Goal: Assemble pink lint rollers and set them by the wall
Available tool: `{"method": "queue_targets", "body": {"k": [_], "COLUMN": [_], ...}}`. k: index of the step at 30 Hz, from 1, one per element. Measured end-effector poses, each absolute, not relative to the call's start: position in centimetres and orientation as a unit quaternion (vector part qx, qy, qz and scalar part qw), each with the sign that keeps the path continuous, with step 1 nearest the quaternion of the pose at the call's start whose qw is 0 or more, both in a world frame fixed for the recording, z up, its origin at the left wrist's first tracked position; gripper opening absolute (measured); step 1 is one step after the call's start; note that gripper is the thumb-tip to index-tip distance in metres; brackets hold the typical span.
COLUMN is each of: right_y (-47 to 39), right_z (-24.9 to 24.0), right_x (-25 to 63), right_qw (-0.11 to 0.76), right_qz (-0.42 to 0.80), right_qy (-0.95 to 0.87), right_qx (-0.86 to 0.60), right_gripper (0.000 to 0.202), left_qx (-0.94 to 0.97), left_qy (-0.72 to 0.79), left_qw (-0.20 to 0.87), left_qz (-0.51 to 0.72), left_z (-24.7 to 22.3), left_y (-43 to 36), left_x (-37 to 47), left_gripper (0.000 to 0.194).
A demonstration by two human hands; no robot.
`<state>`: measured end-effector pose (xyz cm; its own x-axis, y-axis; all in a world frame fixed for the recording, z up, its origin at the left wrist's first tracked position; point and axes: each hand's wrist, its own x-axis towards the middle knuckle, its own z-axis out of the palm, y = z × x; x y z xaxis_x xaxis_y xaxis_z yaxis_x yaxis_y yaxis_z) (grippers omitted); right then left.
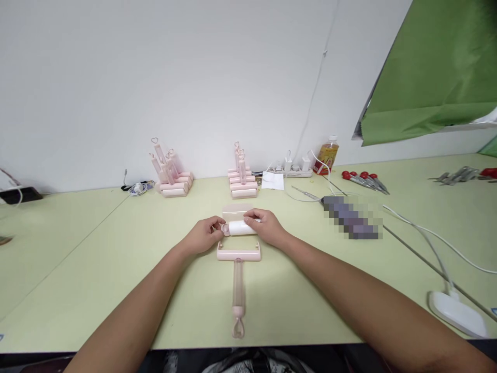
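Head view. Your left hand (202, 235) pinches a small pink end piece (225, 230) between thumb and fingers, at the left end of a white roll (237, 228). Your right hand (267, 227) grasps the roll's right end, thumb along its top. The roll lies crosswise between your hands, over the pale green table (186, 305); whether its underside touches the surface, you can't quite tell from this angle.

Just beyond the roll: a pale pink cover (237, 209), partly hidden by it. On your side of the roll: a pink roller frame (238, 255), its two short arms facing away from you. Its clear pink handle (239, 285) points toward you and ends in a heart-shaped loop (238, 328).

By the wall, two groups of pink rollers, handles up: left group (174, 185), middle group (243, 186). Right of the middle group, white paper (273, 181) in front of a power strip (295, 172) with plugs, then a bottle (326, 156) of amber liquid. Farther right, red-handled tools (365, 181) lie in a row; nearer you, a pixelated dark item (351, 217). White box (458, 313) with a cable, near right edge. Green cloth (435, 72) hangs upper right.
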<state>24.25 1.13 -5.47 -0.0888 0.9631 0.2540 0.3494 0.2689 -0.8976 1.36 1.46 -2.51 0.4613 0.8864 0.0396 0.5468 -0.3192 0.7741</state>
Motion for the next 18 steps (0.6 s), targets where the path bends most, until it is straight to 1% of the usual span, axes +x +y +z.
{"method": "queue_targets", "body": {"k": [4,8,13,15,18], "right_y": [1.7,1.9,1.2,0.6,-0.1], "right_z": [-5.8,-5.7,-5.0,-4.7,-4.3], "right_x": [24.5,24.7,24.0,23.6,23.1], "right_qw": [0.499,0.523,0.551,0.559,0.549], "right_qz": [0.352,0.381,0.379,0.386,0.456], "right_qy": [-0.603,-0.557,-0.543,-0.547,-0.534], "right_qx": [-0.512,-0.52,-0.508,-0.489,-0.453], "right_gripper": [0.028,0.029,0.03,0.029,0.029], "left_qx": [0.776,0.775,0.764,0.768,0.76], "left_qy": [0.479,0.488,0.466,0.448,0.43], "left_qw": [0.34,0.333,0.32,0.317,0.326], "left_qz": [0.23,0.224,0.311,0.33,0.362], "left_z": [-2.6,-2.9,-2.6,-2.2,-2.0], "left_y": [1.5,1.6,0.9,0.4,-0.1], "left_x": [1.4,1.3,2.1,2.7,3.4], "left_gripper": [0.029,0.029,0.032,0.029,0.027]}}
